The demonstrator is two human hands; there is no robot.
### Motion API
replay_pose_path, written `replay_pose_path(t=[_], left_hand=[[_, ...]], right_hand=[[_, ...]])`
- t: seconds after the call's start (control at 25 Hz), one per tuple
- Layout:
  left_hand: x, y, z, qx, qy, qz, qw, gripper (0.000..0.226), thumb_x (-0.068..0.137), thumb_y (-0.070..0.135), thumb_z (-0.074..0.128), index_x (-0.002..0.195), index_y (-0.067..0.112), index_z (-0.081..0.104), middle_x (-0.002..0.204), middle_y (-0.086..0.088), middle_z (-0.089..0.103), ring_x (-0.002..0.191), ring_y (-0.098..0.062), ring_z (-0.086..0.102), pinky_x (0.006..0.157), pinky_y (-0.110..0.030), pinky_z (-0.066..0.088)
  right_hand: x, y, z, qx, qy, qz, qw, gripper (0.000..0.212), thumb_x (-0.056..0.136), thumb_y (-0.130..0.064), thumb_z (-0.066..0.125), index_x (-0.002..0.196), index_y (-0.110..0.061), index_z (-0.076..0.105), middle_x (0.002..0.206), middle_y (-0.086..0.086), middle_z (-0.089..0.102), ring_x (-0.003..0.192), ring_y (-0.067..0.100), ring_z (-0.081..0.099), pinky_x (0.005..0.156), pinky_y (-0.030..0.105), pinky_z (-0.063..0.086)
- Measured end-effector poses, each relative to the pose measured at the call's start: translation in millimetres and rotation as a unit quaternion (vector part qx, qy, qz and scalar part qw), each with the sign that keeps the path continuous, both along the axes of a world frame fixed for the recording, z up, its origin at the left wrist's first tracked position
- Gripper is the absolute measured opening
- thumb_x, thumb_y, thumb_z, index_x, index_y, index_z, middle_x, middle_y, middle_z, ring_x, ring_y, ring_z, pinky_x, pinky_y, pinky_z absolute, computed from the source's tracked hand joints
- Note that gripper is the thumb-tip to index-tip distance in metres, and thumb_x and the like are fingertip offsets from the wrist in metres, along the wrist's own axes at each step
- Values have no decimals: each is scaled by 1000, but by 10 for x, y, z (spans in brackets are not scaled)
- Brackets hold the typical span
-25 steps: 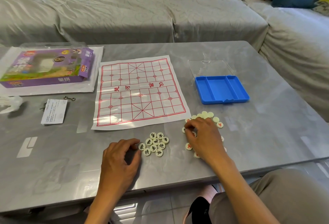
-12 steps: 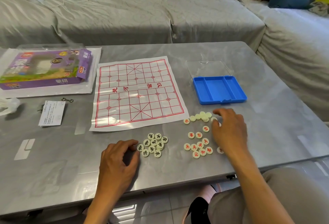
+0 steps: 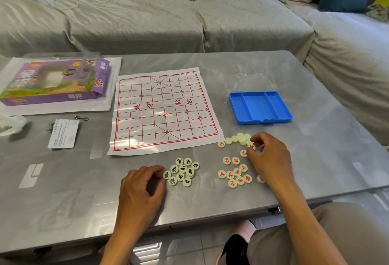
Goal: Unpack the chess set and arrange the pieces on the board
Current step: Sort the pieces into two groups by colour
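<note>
Head view: paper board [image 3: 165, 110] lies flat at the middle of the grey table [image 3: 315, 159], its red grid bare of pieces. At the board's 5 o'clock, near the table's front edge, sits a tight cluster of black-lettered pieces [image 3: 182, 172]. At its 4 o'clock, further right, the red-lettered pieces [image 3: 234, 173] lie in a looser spread, and just past them, toward 12 o'clock, a small arc of blank-faced pieces [image 3: 237, 139] shows only pale tops.

The left hand [image 3: 140, 191] rests on the table at the 9 o'clock side of the black cluster, fingers curled loosely with the tips just beside the nearest piece; it appears to hold nothing, though the underside of the fingers is hidden. The right hand [image 3: 268, 159] hovers at the 3 o'clock edge of the red group, thumb and forefinger pinched on a single piece [image 3: 251, 146] with a red mark, where the pale arc ends. One more red piece peeks out beside the wrist.

At the board's 3 o'clock stands the blue tray [image 3: 260, 107], its three compartments showing only blue, with a clear lid [image 3: 246, 82] lying flat just behind it. At the board's 9 o'clock the purple box [image 3: 54, 84] rests on a white sheet, and below it lie a folded leaflet [image 3: 63, 133] and a small metal hook [image 3: 81, 118]. A grey sofa [image 3: 147, 18] runs along the far side.
</note>
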State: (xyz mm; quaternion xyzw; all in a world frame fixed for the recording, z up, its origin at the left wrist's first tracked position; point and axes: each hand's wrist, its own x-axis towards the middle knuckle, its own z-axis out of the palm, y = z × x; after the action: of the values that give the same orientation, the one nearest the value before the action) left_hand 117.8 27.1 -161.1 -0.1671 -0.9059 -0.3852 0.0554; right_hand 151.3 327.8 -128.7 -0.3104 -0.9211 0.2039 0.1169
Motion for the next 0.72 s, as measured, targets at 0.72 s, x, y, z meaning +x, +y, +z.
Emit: replay_pose_path(t=[0.72], left_hand=[[5,5,-5,-5,-5,5,1000,29,79,36,61,105,25,67,92,14,65,87,-10,55,82,-37,48]], right_hand=[[-50,44,-74,50,-64,29,996,21,90,-37,60,110,-30,64,125,-5,52,107,15,45,85,25,41]])
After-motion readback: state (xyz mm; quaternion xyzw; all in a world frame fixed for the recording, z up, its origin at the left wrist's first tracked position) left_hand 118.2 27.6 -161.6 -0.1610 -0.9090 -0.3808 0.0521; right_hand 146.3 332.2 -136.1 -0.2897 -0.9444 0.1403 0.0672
